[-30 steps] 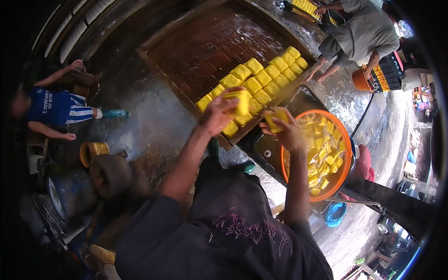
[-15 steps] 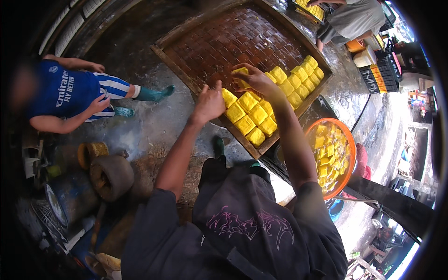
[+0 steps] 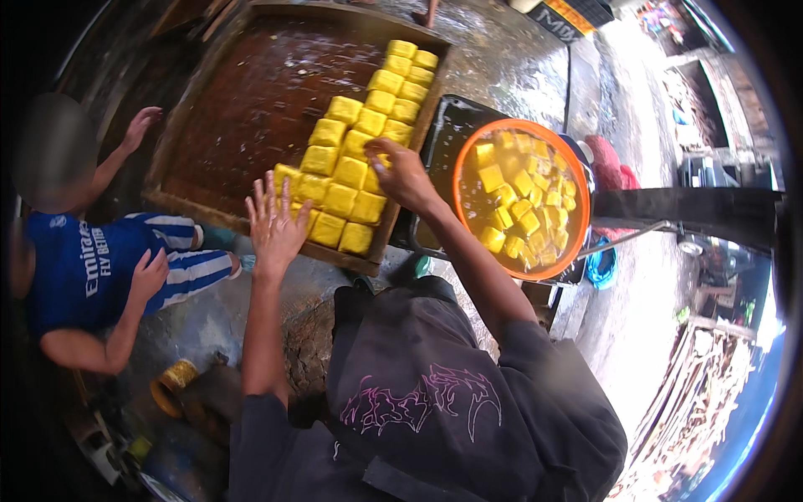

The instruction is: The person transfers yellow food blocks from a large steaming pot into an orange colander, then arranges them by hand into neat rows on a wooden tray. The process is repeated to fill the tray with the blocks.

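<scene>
Rows of yellow tofu blocks (image 3: 339,200) fill the right and near part of a shallow wooden tray (image 3: 242,92). My left hand (image 3: 274,233) is open, fingers spread, over the blocks at the tray's near left. At the right side of the rows, my right hand (image 3: 405,177) curls its thumb and fingers around a tofu block, which they partly hide. Right of the tray, an orange basin (image 3: 462,213) holds more yellow blocks in cloudy liquid.
A person in a blue shirt (image 3: 104,259) stands close at the left, one hand raised near the tray. Under the basin's left side is a dark container (image 3: 447,125) with liquid. A dark beam (image 3: 669,216) lies right of the basin.
The view has turned, bringing the basin further in. My right hand has gone from a block at the rows' left to their right side. My left hand's fingers have spread.
</scene>
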Motion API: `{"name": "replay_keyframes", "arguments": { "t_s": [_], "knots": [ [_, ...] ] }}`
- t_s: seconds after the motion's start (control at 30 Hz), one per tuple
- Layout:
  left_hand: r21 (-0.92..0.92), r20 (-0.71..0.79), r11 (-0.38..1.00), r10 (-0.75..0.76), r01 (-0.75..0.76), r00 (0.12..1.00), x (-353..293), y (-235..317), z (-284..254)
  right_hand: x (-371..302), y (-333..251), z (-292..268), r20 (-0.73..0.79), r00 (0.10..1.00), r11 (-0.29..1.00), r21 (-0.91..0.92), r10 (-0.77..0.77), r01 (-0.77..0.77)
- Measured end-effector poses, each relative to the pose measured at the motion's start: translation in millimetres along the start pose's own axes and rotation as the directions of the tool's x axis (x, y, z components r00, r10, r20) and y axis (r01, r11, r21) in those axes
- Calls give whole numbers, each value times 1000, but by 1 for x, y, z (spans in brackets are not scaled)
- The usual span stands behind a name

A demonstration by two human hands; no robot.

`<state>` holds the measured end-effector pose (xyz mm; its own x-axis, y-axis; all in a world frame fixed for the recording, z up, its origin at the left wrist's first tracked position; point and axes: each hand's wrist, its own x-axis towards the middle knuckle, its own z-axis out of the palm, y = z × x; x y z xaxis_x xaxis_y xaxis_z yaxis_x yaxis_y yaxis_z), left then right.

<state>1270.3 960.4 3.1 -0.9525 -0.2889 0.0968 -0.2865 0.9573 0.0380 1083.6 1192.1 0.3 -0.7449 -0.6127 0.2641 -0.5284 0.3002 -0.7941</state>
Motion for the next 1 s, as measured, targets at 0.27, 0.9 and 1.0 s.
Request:
{"name": "replay_keyframes", "arguments": {
  "t_s": [0.27,0.9,1.0],
  "knots": [
    [-889,400,-156,196,431,895,66,320,43,-181,177,-182,-237,934,678,-643,268,-357],
    [-290,232,-898,269,330,935,106,356,69,-156,208,-244,237,642,8,935,729,-354],
    [-252,230,-922,238,294,944,109,307,52,-147,207,-237,233,617,115,875,752,-470]
  ]
}}
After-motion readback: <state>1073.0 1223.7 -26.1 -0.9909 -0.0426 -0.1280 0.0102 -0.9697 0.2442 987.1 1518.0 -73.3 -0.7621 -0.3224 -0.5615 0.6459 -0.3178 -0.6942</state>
